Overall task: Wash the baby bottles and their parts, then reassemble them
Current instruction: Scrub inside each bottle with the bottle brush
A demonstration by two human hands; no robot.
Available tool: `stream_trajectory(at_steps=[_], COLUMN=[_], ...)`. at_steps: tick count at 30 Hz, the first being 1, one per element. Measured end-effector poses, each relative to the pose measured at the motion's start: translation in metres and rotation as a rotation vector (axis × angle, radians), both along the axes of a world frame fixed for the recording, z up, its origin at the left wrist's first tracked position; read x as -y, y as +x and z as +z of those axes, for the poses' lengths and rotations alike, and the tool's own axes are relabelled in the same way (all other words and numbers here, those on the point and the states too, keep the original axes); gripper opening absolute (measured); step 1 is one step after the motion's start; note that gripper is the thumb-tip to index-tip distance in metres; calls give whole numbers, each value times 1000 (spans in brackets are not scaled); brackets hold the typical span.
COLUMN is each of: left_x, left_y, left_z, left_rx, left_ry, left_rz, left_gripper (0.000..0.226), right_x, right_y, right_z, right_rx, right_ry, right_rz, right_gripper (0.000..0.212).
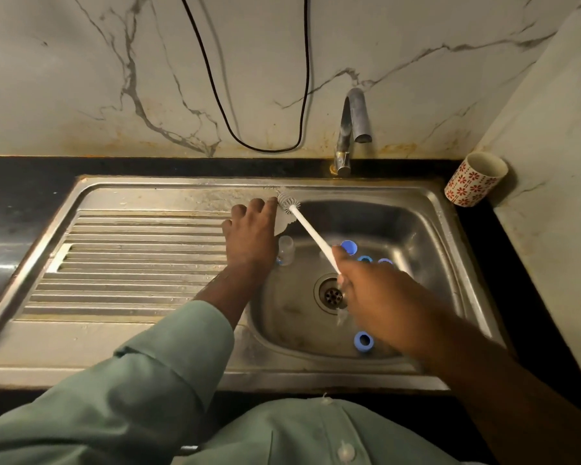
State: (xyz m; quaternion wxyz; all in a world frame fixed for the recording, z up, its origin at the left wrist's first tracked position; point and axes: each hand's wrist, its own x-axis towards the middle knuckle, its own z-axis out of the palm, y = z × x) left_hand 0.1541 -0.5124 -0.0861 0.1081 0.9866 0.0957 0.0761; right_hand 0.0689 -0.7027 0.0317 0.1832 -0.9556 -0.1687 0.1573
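Two hands work over the steel sink (pixel 450 263). The right hand (pixel 379 293) grips the white bottle brush (pixel 311 236) by its handle end, bristles up at the basin's far-left corner. The left hand (pixel 252 236) lies palm-down on that rim; what it holds, if anything, cannot be told. Just beside it in the basin stands a clear bottle (pixel 286 250), half hidden. Blue rings (pixel 349 246) lie beyond the drain (pixel 331 293), partly covered by the right hand; a blue collar (pixel 363 341) lies nearer.
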Motion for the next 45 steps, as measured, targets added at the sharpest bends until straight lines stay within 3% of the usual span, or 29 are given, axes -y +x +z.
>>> stream_trajectory(at_steps=[4,11,14,19,23,29,32,35,40,45], left_x=[-11,-6,-6,22,10,13,-3,-8,1,-8], left_y=[3,8,8,8,12,13,14,8,2,2], left_z=[5,17,22,33,35,35,36,32,20,18], left_rx=[3,-5,24,79,104,154,241,270,201,279], left_ry=[49,47,-76,-256,-402,-775,-1033,-1037,-978,-1036], left_rz=[3,-33,53,17,88,205,271,176,104,42], left_gripper=[64,61,61,66,61,68,67,68,70,64], right_x=[-7,-4,-2,-13,20,14,43,65,62,66], right_y=[17,26,16,28,7,27,19,30,23,14], right_z=[-5,-6,-12,-29,-36,-55,-68,-58,-33,-17], right_rx=[27,67,140,187,242,306,271,144,-49,-349], right_ry=[-154,-226,-257,-331,-359,-377,-305,-228,483,706], right_rz=[44,44,41,-8,-5,46,22,-58,-171,-260], right_gripper=[49,55,58,69,77,83,92,72,43,33])
